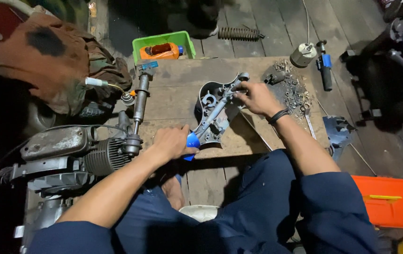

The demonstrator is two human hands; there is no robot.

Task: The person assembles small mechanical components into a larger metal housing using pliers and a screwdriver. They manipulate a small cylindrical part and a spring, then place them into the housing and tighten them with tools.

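My left hand [172, 142] grips the blue handle [192, 141] of a long grey tool [215, 111] that runs diagonally up to the right. My right hand [257, 98] holds the tool's far end against a dark metal engine cover [211, 106] lying on a wooden board [178, 89]. The cover is partly hidden under the tool and my right hand. A black band circles my right wrist.
A grey engine block with fins [77, 155] and an upright shaft [140, 101] sits at the left. A green tub with an orange bottle [164, 47] stands at the back. Small metal parts [293, 89], a spring [239, 33], a blue-grip tool [325, 68] and an orange case [387, 200] lie to the right.
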